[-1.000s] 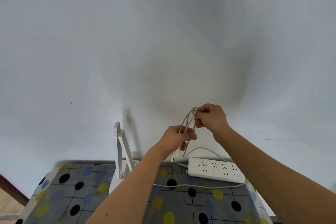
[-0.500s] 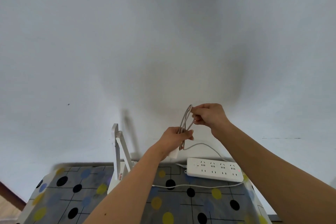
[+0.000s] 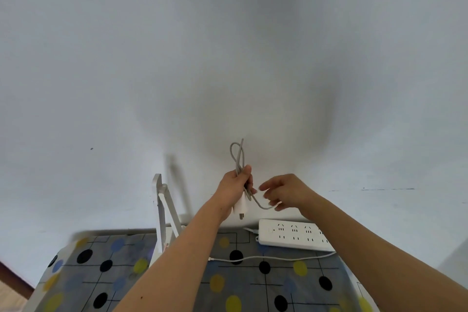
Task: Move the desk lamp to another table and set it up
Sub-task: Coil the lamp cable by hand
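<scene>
The white folding desk lamp [image 3: 162, 210] stands at the back of the table, partly hidden by my left forearm. My left hand [image 3: 234, 186] grips its looped grey cord [image 3: 238, 157] above the table, with the white plug [image 3: 240, 206] hanging below the fist. A length of cord curves from that fist to my right hand [image 3: 286, 191], which pinches it in its lower fingertips while the other fingers spread loosely.
A white power strip [image 3: 293, 235] lies at the table's back right, its white cable [image 3: 266, 258] running leftward across the spotted grey tablecloth [image 3: 253, 286]. A plain white wall [image 3: 228, 58] rises right behind the table. Wooden floor [image 3: 10, 286] shows at the lower left.
My right hand has left the top of the cord loops and dropped lower right, now pinching a free length. My left hand has risen slightly, and the plug hangs in plain sight.
</scene>
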{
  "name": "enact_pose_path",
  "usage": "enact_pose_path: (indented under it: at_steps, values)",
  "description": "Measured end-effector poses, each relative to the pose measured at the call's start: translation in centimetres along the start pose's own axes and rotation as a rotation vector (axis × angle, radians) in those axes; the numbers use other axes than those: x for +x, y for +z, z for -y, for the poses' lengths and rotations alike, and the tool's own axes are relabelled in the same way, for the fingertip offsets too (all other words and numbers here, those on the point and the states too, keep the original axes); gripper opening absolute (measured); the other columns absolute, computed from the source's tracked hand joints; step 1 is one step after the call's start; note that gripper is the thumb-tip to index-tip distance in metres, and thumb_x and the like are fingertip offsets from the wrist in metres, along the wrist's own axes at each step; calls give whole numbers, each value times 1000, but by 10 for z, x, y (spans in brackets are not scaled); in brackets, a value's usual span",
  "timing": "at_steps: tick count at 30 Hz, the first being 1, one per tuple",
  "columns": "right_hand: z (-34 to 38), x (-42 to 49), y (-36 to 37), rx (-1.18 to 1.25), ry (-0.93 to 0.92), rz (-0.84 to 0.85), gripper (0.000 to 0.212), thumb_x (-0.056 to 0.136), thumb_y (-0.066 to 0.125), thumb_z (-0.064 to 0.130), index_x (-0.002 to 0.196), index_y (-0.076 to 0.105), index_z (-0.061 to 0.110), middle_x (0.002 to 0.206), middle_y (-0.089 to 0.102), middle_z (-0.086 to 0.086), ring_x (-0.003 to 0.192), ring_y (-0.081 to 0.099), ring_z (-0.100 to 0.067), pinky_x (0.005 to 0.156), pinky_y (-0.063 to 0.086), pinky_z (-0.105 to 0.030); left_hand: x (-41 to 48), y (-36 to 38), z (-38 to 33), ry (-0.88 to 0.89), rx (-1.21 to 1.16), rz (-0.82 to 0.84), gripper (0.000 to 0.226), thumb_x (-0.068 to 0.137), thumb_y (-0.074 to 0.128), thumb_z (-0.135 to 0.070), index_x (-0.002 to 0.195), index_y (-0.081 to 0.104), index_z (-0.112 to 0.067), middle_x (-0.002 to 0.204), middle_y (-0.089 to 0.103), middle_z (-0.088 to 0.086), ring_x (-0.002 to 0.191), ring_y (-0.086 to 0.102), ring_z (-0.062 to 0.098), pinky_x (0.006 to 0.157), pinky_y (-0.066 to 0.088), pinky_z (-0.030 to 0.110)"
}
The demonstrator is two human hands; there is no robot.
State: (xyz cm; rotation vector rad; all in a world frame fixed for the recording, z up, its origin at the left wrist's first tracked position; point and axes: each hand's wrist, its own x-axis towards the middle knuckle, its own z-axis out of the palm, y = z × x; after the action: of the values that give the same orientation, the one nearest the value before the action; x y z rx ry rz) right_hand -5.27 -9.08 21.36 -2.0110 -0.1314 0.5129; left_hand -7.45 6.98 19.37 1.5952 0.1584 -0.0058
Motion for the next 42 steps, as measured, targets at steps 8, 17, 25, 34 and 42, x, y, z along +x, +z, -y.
enact_pose_path:
  at_steps: [8, 17, 25, 34, 42]
  values:
    - [-9, 1, 11, -268, -92, 69, 13, 82, 69, 10, 94, 71, 15, 98, 70, -6, 77, 63, -14, 56, 52, -22, -2, 0, -6, -36, -223, 23, 31, 93, 55, -37, 76, 58, -11, 56, 53, -2, 56, 55, 16, 60, 52, 26]
    - [-19, 1, 13, -891, -283, -124, 19, 90, 55, 38, 97, 63, 22, 101, 67, 1, 92, 59, -18, 77, 47, -32, -7, -5, -2, -71, -335, 34, 33, 91, 60, -34, 69, 59, -10, 51, 48, 1, 48, 50, 16, 62, 51, 32]
    - [-27, 4, -5, -902, -183, -168, 38, 84, 54, 60, 79, 56, 23, 77, 59, 5, 74, 55, -14, 65, 41, -26, -11, -8, -4, 22, 15, 12, 23, 81, 73, -29, 79, 65, -7, 50, 50, -3, 47, 49, 11, 57, 51, 26]
    - [-7, 0, -22, -680, -233, -392, 17, 75, 72, 26, 66, 58, 22, 74, 59, 7, 82, 60, -19, 68, 42, -26, -17, -8, -2, 40, 198, 36, 38, 68, 80, -39, 89, 69, -10, 57, 57, -2, 48, 53, 9, 55, 50, 22]
    - [19, -8, -23, -341, -218, -363, 22, 70, 81, 24, 65, 64, 11, 59, 66, -1, 44, 62, -8, 47, 53, -22, -19, -8, -2, 22, 196, 50, 36, 65, 84, -34, 92, 71, -14, 60, 59, -6, 45, 53, 1, 48, 45, 13]
